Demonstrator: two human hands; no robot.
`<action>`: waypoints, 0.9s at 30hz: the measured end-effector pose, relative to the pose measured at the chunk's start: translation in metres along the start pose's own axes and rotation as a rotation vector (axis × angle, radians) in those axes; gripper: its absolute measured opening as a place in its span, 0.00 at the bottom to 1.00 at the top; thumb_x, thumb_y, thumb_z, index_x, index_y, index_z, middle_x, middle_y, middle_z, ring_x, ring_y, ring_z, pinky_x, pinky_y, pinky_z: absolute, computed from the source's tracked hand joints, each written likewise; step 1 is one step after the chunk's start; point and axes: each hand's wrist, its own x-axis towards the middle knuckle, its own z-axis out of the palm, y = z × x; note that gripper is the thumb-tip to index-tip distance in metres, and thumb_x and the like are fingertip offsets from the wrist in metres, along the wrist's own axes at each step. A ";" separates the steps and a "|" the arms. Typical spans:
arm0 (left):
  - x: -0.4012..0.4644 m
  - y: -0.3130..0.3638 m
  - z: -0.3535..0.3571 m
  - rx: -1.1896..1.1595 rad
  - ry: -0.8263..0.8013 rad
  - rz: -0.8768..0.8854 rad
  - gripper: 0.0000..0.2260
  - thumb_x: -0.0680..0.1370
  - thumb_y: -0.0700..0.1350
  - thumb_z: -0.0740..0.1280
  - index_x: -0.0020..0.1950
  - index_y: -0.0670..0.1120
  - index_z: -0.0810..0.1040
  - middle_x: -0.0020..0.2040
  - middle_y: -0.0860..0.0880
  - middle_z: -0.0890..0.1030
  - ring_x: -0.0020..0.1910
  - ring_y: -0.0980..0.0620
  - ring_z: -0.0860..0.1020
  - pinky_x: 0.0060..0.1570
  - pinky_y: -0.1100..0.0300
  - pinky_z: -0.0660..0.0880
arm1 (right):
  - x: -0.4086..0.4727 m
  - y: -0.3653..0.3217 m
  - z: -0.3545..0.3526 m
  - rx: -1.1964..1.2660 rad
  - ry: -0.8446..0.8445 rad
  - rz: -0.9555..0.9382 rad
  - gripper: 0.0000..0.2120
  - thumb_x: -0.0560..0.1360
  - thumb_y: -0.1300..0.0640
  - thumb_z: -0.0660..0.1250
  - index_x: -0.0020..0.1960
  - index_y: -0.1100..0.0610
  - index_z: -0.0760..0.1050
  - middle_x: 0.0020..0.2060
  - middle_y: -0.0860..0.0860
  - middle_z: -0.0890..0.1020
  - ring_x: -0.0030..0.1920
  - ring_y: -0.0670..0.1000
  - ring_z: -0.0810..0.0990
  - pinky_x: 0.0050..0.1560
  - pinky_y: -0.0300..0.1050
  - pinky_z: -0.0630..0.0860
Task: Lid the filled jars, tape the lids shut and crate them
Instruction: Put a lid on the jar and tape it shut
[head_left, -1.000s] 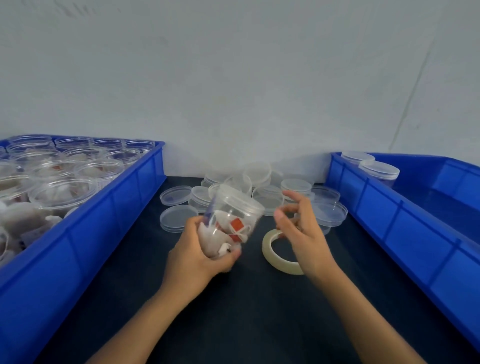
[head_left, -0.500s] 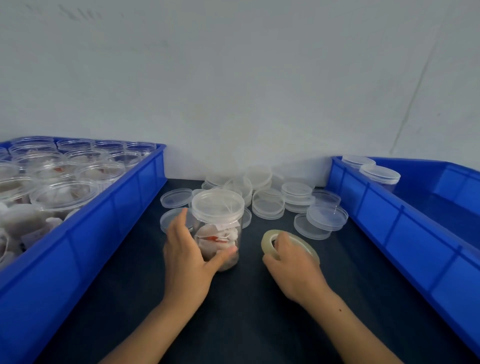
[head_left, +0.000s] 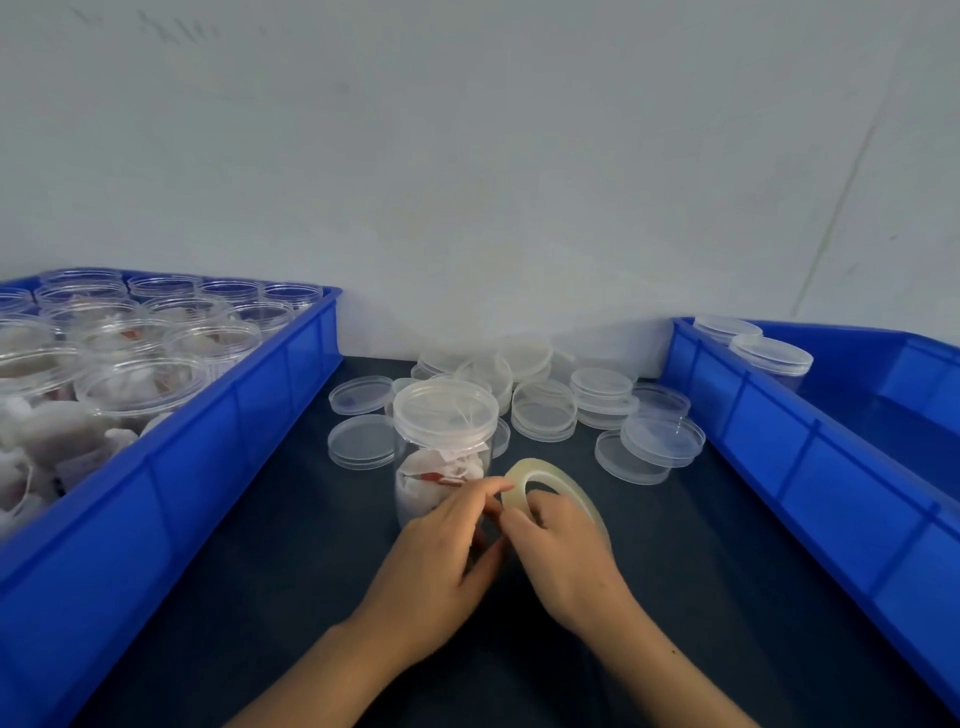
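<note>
A clear filled jar (head_left: 441, 457) with its lid (head_left: 445, 410) on stands upright on the dark table, in the middle. Just right of it, my right hand (head_left: 563, 561) grips a roll of clear tape (head_left: 558, 486) lifted on edge. My left hand (head_left: 441, 561) has left the jar and its fingertips pinch at the rim of the roll, near the jar's lower front. Loose clear lids (head_left: 545, 410) lie heaped behind the jar.
A blue crate (head_left: 218, 447) on the left holds several open filled jars. A second blue crate (head_left: 810, 467) on the right holds two lidded jars (head_left: 769, 356) at its far end. A pale wall rises close behind the table.
My left hand let go of the jar and moved right to the tape roll. My right hand lifted the roll off the table onto its edge.
</note>
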 end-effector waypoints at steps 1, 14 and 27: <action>0.000 0.000 0.000 -0.019 -0.006 -0.010 0.21 0.77 0.42 0.68 0.68 0.55 0.69 0.54 0.62 0.77 0.46 0.65 0.77 0.46 0.67 0.75 | -0.001 -0.001 0.001 0.016 -0.013 0.013 0.16 0.76 0.53 0.60 0.31 0.52 0.63 0.23 0.44 0.67 0.27 0.43 0.65 0.31 0.39 0.62; 0.000 0.007 -0.002 -0.139 0.015 -0.011 0.12 0.76 0.40 0.71 0.53 0.53 0.74 0.48 0.62 0.77 0.43 0.61 0.78 0.37 0.73 0.70 | -0.004 -0.008 0.001 0.164 -0.107 0.096 0.08 0.74 0.61 0.58 0.38 0.53 0.63 0.34 0.47 0.69 0.34 0.47 0.67 0.36 0.43 0.65; 0.000 0.002 0.000 -0.260 0.143 -0.086 0.14 0.73 0.31 0.70 0.48 0.51 0.79 0.42 0.56 0.81 0.39 0.53 0.81 0.38 0.69 0.75 | -0.010 -0.016 -0.004 0.117 -0.247 0.085 0.06 0.75 0.63 0.58 0.46 0.53 0.63 0.37 0.49 0.72 0.35 0.44 0.70 0.34 0.39 0.67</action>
